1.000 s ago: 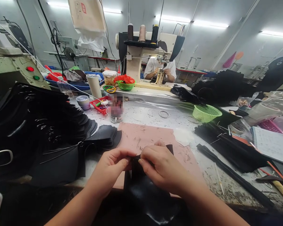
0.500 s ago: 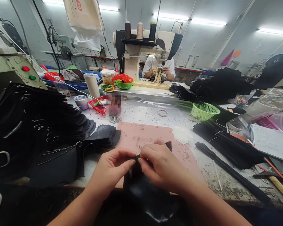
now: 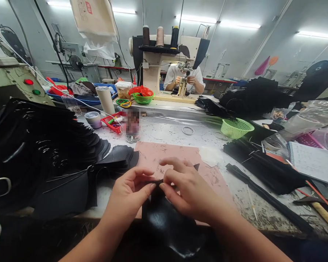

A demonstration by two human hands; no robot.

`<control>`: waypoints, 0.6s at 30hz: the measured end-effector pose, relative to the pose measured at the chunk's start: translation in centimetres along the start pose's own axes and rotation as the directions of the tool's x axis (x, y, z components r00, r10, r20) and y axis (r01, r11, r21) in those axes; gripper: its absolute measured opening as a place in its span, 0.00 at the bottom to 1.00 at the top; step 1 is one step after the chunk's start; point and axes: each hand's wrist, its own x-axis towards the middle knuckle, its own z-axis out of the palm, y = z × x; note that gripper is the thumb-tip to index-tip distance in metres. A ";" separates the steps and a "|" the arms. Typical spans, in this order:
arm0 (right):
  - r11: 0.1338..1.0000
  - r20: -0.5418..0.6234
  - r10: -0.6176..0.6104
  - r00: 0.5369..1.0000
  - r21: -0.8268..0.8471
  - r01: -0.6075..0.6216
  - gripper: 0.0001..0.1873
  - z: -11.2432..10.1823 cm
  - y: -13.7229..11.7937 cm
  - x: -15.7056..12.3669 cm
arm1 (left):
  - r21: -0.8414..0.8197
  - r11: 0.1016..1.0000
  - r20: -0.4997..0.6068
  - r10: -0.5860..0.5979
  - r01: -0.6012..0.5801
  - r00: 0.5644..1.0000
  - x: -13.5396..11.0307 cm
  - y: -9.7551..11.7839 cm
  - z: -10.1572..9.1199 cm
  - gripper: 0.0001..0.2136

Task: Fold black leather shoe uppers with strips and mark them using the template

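Observation:
A glossy black leather piece (image 3: 169, 218) hangs from my hands over the near edge of the workbench. My left hand (image 3: 131, 189) pinches its upper edge between thumb and fingers. Close beside it, my right hand (image 3: 184, 185) grips the same edge between thumb and index finger, its other fingers raised and curled. The edge between the two hands looks folded; its far side is hidden. Beneath and beyond the hands lies a pink mat (image 3: 169, 153) with dark scuffs.
Stacked black leather pieces (image 3: 51, 145) rise at left. At right lie a black strip (image 3: 262, 193), more black pieces (image 3: 265, 167), a green basket (image 3: 236, 128), a notebook (image 3: 314, 160) and a hammer (image 3: 322, 214). Across the bench a person (image 3: 171, 78) works behind a sewing machine (image 3: 150, 69).
The fingers of my right hand have lifted and spread a little from the leather edge, while its thumb and index finger stay there. My left hand has barely moved.

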 end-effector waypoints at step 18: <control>0.968 0.032 -0.047 0.998 -0.244 0.054 0.07 0.4 0.5 0.3 | 0.611 0.748 0.363 0.026 -0.259 0.931 1.6 3.4 -0.8 0.07</control>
